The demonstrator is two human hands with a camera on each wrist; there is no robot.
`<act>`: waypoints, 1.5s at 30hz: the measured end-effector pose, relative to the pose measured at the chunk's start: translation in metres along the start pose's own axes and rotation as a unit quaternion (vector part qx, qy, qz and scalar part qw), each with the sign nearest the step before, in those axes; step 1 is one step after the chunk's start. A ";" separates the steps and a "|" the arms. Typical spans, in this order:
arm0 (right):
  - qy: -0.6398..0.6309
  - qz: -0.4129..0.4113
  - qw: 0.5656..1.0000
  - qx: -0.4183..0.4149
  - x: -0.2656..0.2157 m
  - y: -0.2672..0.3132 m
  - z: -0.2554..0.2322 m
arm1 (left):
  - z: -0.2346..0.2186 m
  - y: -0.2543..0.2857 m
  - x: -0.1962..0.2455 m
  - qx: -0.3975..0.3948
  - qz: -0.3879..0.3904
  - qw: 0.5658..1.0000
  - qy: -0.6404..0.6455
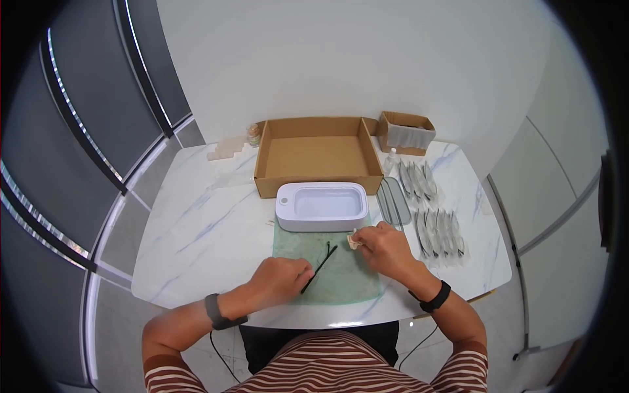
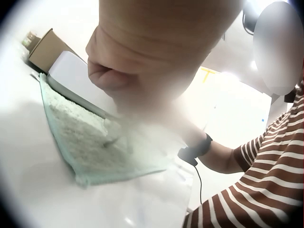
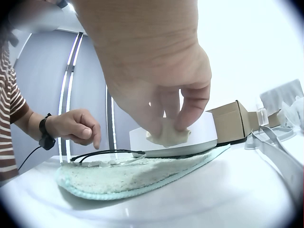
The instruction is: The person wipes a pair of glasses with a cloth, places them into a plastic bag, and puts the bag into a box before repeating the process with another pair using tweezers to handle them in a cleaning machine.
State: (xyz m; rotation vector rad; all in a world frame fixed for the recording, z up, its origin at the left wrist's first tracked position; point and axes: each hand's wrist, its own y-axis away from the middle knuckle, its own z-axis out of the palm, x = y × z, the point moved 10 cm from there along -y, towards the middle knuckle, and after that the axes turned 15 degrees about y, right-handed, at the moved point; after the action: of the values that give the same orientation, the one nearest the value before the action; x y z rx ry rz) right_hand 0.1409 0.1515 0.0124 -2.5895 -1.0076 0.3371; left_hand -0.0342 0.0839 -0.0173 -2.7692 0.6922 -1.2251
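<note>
A pair of glasses with thin black temples (image 1: pixel 320 267) lies on a pale green cloth (image 1: pixel 357 275). My right hand (image 1: pixel 385 247) pinches a small crumpled cream-coloured piece (image 3: pixel 168 135), which looks like a cloth or tissue, between thumb and fingers above the cloth's right side. Beside the temples hovers my left hand (image 1: pixel 278 280), its fingers loosely curled with nothing visible in them; in the right wrist view its index fingertip hangs close over the glasses (image 3: pixel 109 153). Right behind the cloth stands a white ultrasonic-cleaner-like basin (image 1: pixel 321 224) with a round button.
Behind the basin sits an open cardboard box (image 1: pixel 321 178). A grey tray (image 1: pixel 394 201) and several plastic-wrapped packets (image 1: pixel 439 234) lie to the right, near a small bottle (image 1: pixel 391 161) and a smaller box (image 1: pixel 407 145). A jar (image 1: pixel 253 135) and beige blocks (image 1: pixel 227 148) are back left.
</note>
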 end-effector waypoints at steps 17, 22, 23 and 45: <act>-0.078 0.039 0.996 -0.007 -0.020 0.011 -0.015 | 0.028 -0.062 0.018 -0.147 0.210 0.958 -0.132; -0.089 -0.050 0.995 -0.022 -0.047 0.006 0.005 | 0.017 -0.060 0.012 -0.125 0.137 0.979 -0.080; -0.090 -0.053 0.994 -0.022 -0.048 0.005 0.005 | 0.015 -0.059 0.008 -0.120 0.121 0.984 -0.062; 0.043 -0.028 0.989 -0.141 -0.007 0.021 0.009 | -0.014 -0.027 -0.042 -0.033 -0.029 0.997 0.070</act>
State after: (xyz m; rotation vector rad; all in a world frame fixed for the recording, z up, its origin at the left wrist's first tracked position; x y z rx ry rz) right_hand 0.1454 0.1343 -0.0031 -2.7891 -1.1678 0.0707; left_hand -0.0582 0.1269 -0.0313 -2.7959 0.6777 -1.4446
